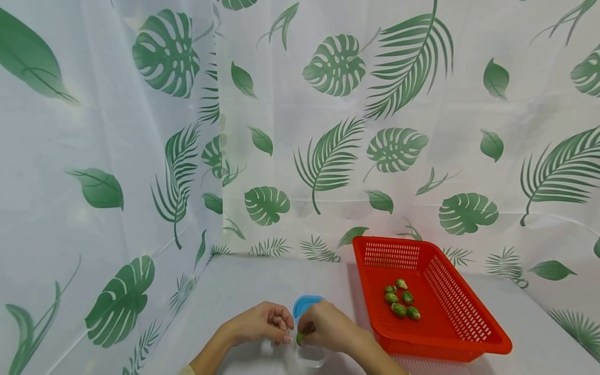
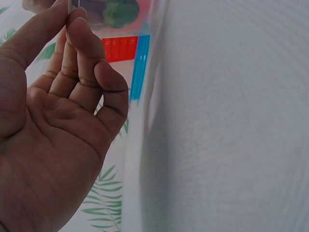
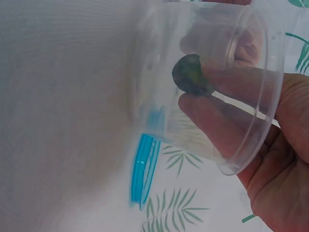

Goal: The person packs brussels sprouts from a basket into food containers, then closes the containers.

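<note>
A small green Brussels sprout (image 3: 189, 75) is pinched between the thumb and fingers of my right hand (image 1: 328, 328). Those fingertips reach inside a clear plastic container (image 3: 227, 154), and the sprout is seen through its wall, above the bottom. My left hand (image 1: 262, 324) is at the container's left side in the head view. In the left wrist view, the left thumb and index finger (image 2: 84, 36) pinch the container's edge, while the other fingers are bent. Behind the container lies a round blue lid (image 1: 307, 303), partly covered by the right hand in the head view.
To the right stands a red plastic basket (image 1: 445, 333) with slotted sides, holding several Brussels sprouts (image 1: 399, 310). The white table (image 1: 262, 268) meets leaf-patterned sheeting (image 1: 290, 114) at the back and left.
</note>
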Motion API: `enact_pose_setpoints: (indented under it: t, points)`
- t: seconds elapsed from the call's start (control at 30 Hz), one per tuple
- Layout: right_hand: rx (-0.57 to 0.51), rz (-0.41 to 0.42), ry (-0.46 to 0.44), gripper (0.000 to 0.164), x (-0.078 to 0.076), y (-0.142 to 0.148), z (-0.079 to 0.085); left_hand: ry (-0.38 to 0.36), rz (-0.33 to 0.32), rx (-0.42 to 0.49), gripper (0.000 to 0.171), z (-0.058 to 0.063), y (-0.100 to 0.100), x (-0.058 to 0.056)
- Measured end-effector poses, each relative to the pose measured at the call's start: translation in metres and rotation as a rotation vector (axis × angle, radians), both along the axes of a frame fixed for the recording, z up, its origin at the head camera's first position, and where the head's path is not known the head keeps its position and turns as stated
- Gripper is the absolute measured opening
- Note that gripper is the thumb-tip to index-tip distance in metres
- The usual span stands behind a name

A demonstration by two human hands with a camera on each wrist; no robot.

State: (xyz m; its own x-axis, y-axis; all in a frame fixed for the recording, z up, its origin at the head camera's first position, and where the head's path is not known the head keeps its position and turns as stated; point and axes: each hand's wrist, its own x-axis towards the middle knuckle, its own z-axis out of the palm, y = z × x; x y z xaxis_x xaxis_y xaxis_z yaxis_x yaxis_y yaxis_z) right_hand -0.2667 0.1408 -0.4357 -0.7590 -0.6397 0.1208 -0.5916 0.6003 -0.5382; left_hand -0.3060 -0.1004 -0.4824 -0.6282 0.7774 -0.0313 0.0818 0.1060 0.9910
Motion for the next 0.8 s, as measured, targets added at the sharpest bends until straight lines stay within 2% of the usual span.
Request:
enact_pose_setpoints:
  t: [0.37, 0.63, 0.8]
  points:
    - [0.066, -0.036, 0.036, 0.007, -0.0003, -0.0033, -0.005, 0.001, -0.013, 0.011, 0.045, -0.001, 0.0004, -0.0011]
    - [0.083, -0.017, 0.078, 0.012, 0.0007, -0.0048, -0.0023, 0.0, -0.013, 0.01, 0.045, -0.0002, 0.0006, -0.0006]
    - [0.1, -0.032, 0.093, 0.012, 0.0013, -0.004, -0.0019, 0.0, -0.008, 0.009, 0.043, 0.0002, 0.0003, 0.0001]
